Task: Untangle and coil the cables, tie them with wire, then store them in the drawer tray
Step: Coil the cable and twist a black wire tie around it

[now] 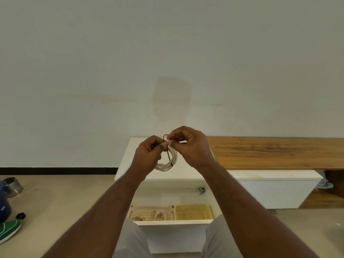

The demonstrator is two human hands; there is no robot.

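Observation:
A coiled white cable point(172, 161) hangs in the air between my hands, above the white cabinet top point(128, 164). A dark tie wire point(168, 152) runs round the coil and loops up to my fingertips. My left hand point(149, 155) pinches one end of the wire and holds the coil's left side. My right hand point(189, 146) pinches the wire's loop at the top. Below, the open drawer point(173, 223) holds a beige lattice tray point(149, 215) with two coiled cables point(160, 216) in it.
A yellow basket point(193, 212) sits in the drawer's right part. A wooden shelf top point(279, 151) stretches to the right along the wall. On the floor at the left are a metal bowl point(12, 185), a dark blue object point(3, 203) and a green shoe point(8, 229).

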